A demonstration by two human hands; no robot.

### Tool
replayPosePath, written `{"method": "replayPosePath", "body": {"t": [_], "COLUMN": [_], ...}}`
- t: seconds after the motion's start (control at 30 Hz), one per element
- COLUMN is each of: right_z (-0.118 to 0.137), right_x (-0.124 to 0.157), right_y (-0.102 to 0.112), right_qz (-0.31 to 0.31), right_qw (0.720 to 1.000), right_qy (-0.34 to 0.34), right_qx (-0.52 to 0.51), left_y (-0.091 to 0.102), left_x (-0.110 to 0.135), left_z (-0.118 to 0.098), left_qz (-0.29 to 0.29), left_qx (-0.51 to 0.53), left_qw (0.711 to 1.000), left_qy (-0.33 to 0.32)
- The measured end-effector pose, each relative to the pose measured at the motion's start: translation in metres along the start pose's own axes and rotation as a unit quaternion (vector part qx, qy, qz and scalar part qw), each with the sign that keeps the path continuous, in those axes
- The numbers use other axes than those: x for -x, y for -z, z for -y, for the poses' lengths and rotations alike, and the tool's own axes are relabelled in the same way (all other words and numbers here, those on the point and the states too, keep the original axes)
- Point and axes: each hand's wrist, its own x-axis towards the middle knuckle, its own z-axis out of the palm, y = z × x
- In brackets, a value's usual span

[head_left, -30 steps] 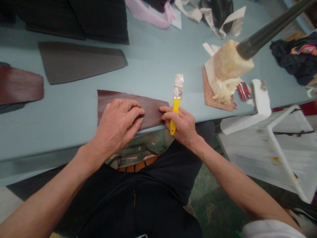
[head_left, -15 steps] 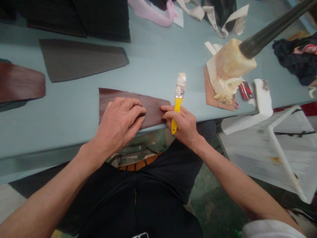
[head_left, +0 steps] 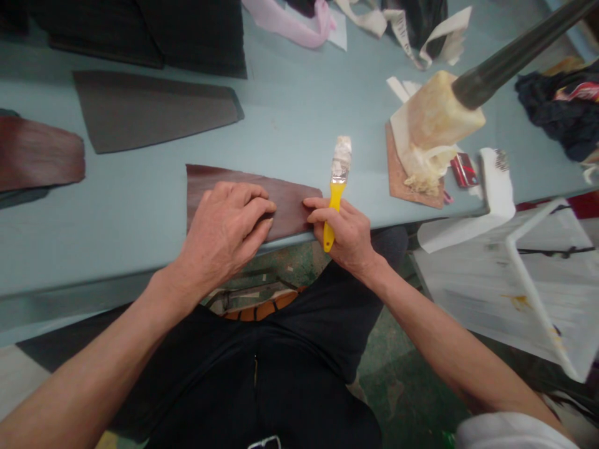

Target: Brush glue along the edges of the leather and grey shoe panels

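A tapered piece of brown leather (head_left: 292, 202) lies along the table's front edge. My left hand (head_left: 229, 218) rests on its middle, palm down with bent fingers apart from the thumb, pressing on it and hiding part of it. Between the fingers of my right hand (head_left: 346, 234) is a flat paintbrush (head_left: 336, 193) with a yellow handle, its whitish, crusted bristles pointing away from me. The thumb and forefinger tips of that same hand touch the narrow right end of the leather.
A crusted glue container (head_left: 430, 112) with a dark handle stands on a brown board (head_left: 397, 178) at right. A dark grey tapered piece (head_left: 159, 112) lies behind, another brown piece (head_left: 42, 153) at far left. Black stacked sheets (head_left: 196, 37) and a red box (head_left: 464, 170) also sit on the table (head_left: 290, 125).
Almost nothing differs. Both hands, the brush and the leather keep their places; the view has shifted very slightly.
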Motion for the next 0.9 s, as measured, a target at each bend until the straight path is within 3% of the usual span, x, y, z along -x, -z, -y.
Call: {"method": "replayPosePath", "body": {"t": [0.7, 0.9], "right_z": [0.0, 0.0015], "right_x": [0.001, 0.0001], "right_y": [0.0005, 0.0], "right_qz": [0.023, 0.003], "right_qw": [1.0, 1.0], "right_qy": [-0.014, -0.004], "right_qx": [0.008, 0.0], "left_y": [0.0, 0.0014], "left_x": [-0.0003, -0.0011], "left_z": [-0.0007, -0.0016], "left_qz": [0.0, 0.011], "left_qx": [0.004, 0.003], "left_qw": [1.0, 1.0], "left_qy": [-0.002, 0.006]}}
